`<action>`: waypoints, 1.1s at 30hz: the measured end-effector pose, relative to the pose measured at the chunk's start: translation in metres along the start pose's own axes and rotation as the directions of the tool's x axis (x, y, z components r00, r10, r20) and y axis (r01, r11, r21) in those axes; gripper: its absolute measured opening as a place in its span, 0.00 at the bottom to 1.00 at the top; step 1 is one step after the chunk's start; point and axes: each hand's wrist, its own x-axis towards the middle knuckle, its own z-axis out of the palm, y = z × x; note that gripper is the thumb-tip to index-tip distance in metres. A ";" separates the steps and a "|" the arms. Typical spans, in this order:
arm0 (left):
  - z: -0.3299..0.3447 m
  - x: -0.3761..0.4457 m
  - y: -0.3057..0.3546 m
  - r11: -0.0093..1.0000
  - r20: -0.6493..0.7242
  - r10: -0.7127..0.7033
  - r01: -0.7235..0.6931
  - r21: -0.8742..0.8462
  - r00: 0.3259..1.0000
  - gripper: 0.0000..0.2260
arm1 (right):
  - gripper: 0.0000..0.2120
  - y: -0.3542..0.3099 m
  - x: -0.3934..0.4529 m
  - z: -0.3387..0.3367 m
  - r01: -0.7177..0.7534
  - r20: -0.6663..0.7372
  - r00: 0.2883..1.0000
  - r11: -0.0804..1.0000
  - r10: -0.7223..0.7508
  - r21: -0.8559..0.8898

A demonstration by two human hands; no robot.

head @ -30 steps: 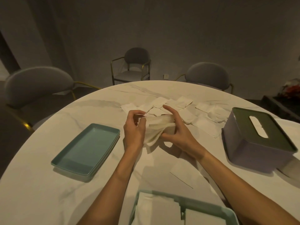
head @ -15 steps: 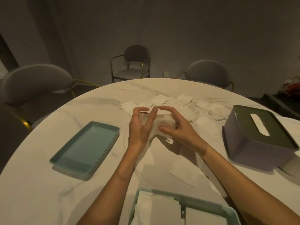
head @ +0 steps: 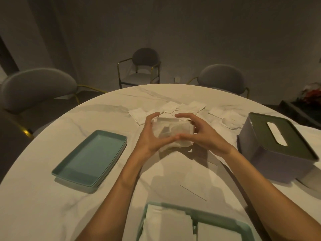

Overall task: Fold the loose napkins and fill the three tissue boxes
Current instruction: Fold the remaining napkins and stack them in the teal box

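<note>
Round white marble desk [head: 43, 197], bearing all the task's things; three grey chairs [head: 37, 87] stand beyond it, one to the left of the hands and two behind them. One lidded tissue box [head: 278, 153], lilac with a dark green slotted top, sits just right of the right hand, its long axis and slot running away from the person and slightly leftward. One teal tray [head: 90, 158] lies left of the left hand, long axis angled away to the right. One open teal box [head: 217, 220], below the forearms at the near edge, holds white napkin stacks in two compartments. Loose napkins [head: 194, 106], too overlapped to count, lie scattered just behind the hands. One napkin [head: 173, 132] is held above the desk between both hands, long axis left to right. Left hand [head: 152, 136] and right hand [head: 203, 133]: fingers curled round the napkin's ends, thumb tips meeting in front. One second earlier the napkin hung crumpled from the fingertips; it is now gathered into a compact folded block, and the hands have closed in symmetrically.
</note>
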 end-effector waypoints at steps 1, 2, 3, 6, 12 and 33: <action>0.000 -0.001 -0.003 0.999 -0.029 -0.008 0.006 -0.054 1.000 0.44 | 0.26 0.001 0.000 -0.003 -0.007 0.034 0.999 1.000 0.007 0.007; -0.001 0.000 -0.008 0.996 -0.030 -0.010 0.008 -0.087 0.999 0.42 | 0.26 0.001 0.000 -0.005 -0.017 0.067 0.998 1.000 0.016 0.011; -0.001 0.001 -0.012 0.995 -0.020 -0.009 0.007 -0.098 1.000 0.39 | 0.26 0.000 0.000 -0.007 -0.026 0.101 0.995 1.000 0.025 0.002; 0.000 0.006 -0.019 0.993 0.001 -0.004 0.004 -0.119 1.000 0.29 | 0.23 -0.011 0.002 -0.010 0.002 0.129 0.992 0.999 0.004 -0.051; 0.003 0.005 -0.017 0.989 0.019 0.010 -0.007 -0.148 1.000 0.22 | 0.06 -0.029 0.008 0.010 0.160 -0.157 0.970 0.975 -0.184 -0.157; 0.003 0.004 -0.010 0.977 0.010 -0.017 0.018 -0.211 1.000 0.18 | 0.06 -0.054 -0.016 -0.011 -0.033 -0.073 0.996 0.990 0.043 0.134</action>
